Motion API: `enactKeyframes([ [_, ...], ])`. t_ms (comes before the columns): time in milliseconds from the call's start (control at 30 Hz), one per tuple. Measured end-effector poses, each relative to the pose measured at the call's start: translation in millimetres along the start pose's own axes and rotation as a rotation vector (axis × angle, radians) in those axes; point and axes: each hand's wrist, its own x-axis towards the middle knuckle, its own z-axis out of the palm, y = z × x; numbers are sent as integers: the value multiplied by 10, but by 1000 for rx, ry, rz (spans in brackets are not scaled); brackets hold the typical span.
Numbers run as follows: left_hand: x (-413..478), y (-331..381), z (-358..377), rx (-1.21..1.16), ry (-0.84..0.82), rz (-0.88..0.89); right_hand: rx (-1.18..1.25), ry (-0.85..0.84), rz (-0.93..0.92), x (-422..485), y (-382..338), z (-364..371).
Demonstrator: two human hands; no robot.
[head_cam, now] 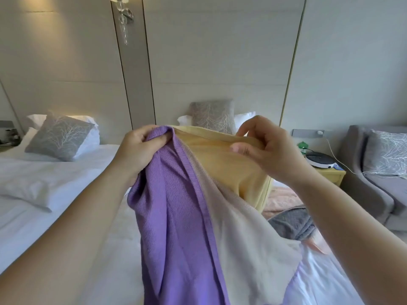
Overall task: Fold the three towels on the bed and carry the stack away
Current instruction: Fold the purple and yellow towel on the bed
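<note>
Nearest to me hangs the ribbed woven towel, purple fading through pale grey to yellow (176,205), raised clear of the white-sheeted bed (55,172) along its top edge, with its lower part dropping out of view at the bottom.

My left hand (141,148) is closed in a fist round the bunched purple corner. My right hand (264,148) pinches the yellow edge between thumb and curled fingers. The top hem runs between the two hands.

Behind the raised cloth, on the right of the bed, lies a crumpled dark grey textured towel (290,223). Just beyond it is a pale pink towel (279,198), partly hidden.

Further back, a grey cushion with a white branch pattern (59,137) leans on white pillows at left; a second cushion of the same pattern (212,116) stands upright at centre.

At right — a small yellow bedside bench (330,175) carrying a round white device (320,160), then a grey sofa (374,194). A glass wall lamp (124,18) is lit on the panelled wall.
</note>
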Motion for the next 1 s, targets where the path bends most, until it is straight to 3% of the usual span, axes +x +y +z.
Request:
enactKeyframes([
  [67, 59, 37, 53, -25, 98, 10, -154, -179, 62, -68, 50, -29],
  [133, 133, 61, 79, -57, 204, 11, -408, -476, 292, -331, 216, 38],
  [200, 183, 45, 98, -89, 265, -21, -455, -599, 477, -616, 431, 50],
  [267, 201, -6, 116, -110, 291, -64, -344, -401, 455, -699, 551, -68],
  [367, 210, -85, 175, -136, 309, -117, -187, 242, 313, -586, 478, -277],
  [400, 208, -89, 213, -137, 301, -123, -151, 400, 261, -571, 426, -294],
  [433, 207, -85, 258, -132, 294, -125, -158, 456, 236, -583, 380, -275],
  [467, 205, -84, 309, -115, 289, -119, -201, 385, 250, -624, 372, -220],
  [567, 172, -85, 479, -43, 226, -83, -397, -191, 457, -899, 411, 90],
  [600, 153, -91, 535, -35, 188, -78, -398, -234, 460, -985, 435, 183],
  [700, 88, -125, 667, -26, 126, -75, -217, -135, 405, -1102, 412, 368],
  [767, 58, -124, 725, -23, 114, -74, -191, -234, 327, -1112, 367, 470],
  [833, 34, -106, 757, -24, 105, -62, -212, -283, 276, -1130, 346, 580],
  [1000, -36, -19, 737, -60, 93, 2, -419, -176, 410, -1084, 334, 819],
])
